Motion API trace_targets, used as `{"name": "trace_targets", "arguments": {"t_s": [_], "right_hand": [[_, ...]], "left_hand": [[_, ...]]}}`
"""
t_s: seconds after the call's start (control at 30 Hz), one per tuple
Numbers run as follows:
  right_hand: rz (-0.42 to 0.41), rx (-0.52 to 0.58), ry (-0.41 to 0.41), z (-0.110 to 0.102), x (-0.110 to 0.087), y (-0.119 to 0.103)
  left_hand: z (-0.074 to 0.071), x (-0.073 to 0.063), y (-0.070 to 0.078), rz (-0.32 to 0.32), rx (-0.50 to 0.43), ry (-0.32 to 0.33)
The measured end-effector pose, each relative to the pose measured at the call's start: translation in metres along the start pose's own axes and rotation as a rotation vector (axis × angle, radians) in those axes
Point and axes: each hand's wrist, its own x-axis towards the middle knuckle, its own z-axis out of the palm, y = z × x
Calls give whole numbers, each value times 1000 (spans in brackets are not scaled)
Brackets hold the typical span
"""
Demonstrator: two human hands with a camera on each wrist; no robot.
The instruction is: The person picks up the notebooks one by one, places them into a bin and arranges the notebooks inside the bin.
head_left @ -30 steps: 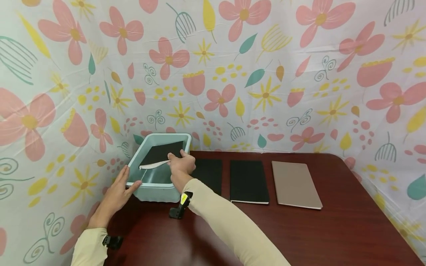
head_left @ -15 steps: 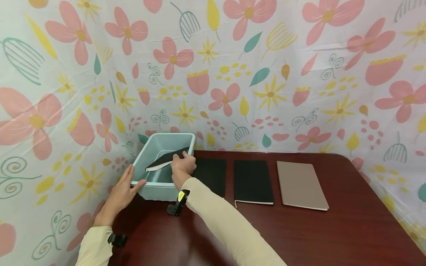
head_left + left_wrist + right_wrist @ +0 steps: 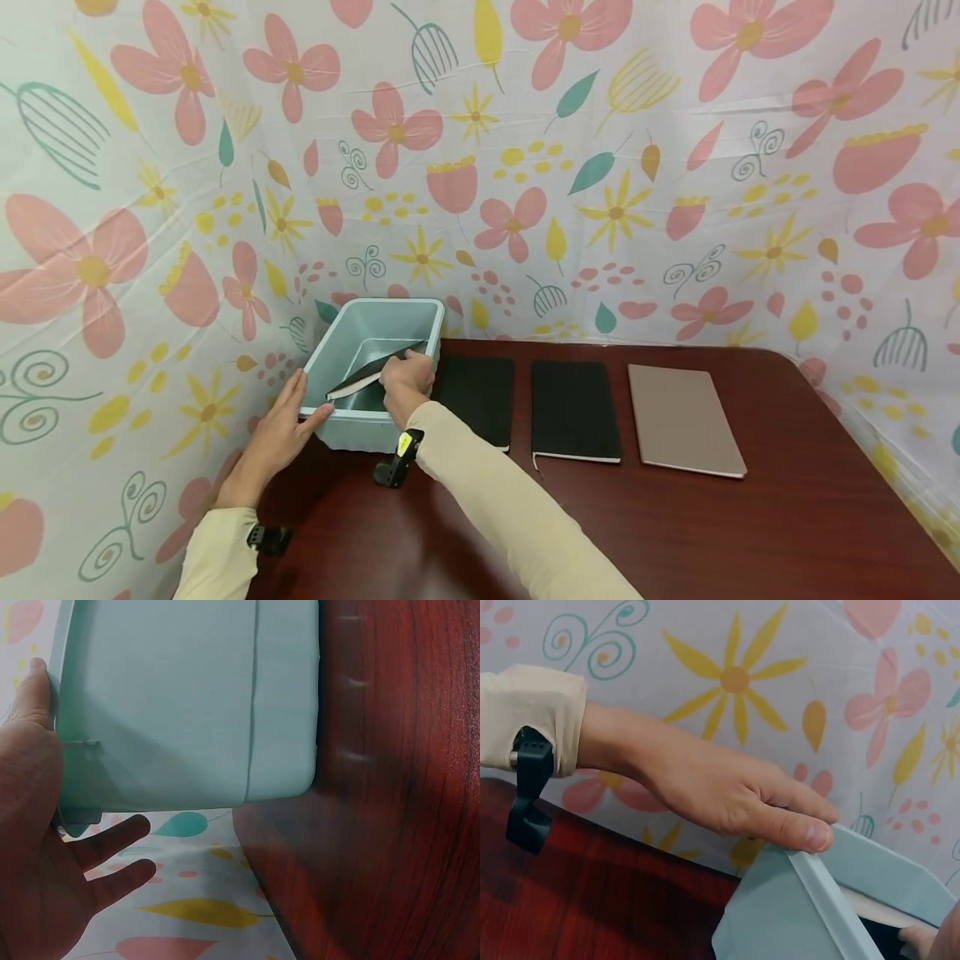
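Note:
At the table's left stands a pale blue-green plastic bin [image 3: 360,440]. My right hand [image 3: 408,387] reaches inside and pinches a black notebook [image 3: 367,373] near its right end. The notebook slants inside the bin, its pale page edge facing me; part of it is hidden by the hand. My left hand [image 3: 279,433] rests on the bin's near left corner with the thumb along the front rim and straight fingers against the left side. In the left wrist view two fingers [image 3: 120,889] stretch past the corner. The right wrist view catches my right fingers [image 3: 922,941] only at its edge.
On the dark red wooden table [image 3: 600,533] a black notebook [image 3: 476,400] lies close beside the bin. A second black notebook [image 3: 573,408] with a ribbon and a taupe notebook [image 3: 684,419] lie farther right. Flowered cloth [image 3: 525,167] hangs behind and at the left.
My right hand has lowered the black notebook deeper into the bin, and the notebook has tipped so its cover shows as a narrow strip. The left hand stays at the corner.

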Motion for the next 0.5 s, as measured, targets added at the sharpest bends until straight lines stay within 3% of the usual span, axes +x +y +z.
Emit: {"name": "trace_targets", "arguments": {"t_s": [0.23,0.37,0.5], "right_hand": [[89,205,-120,4,2,0],[118,167,-197,1,2,-3],[140,56,-235,-2,4,-4]], "left_hand": [[2,1,0,3,16,3],[1,2,0,-1,12,4],[1,1,0,7,11,5]]}}
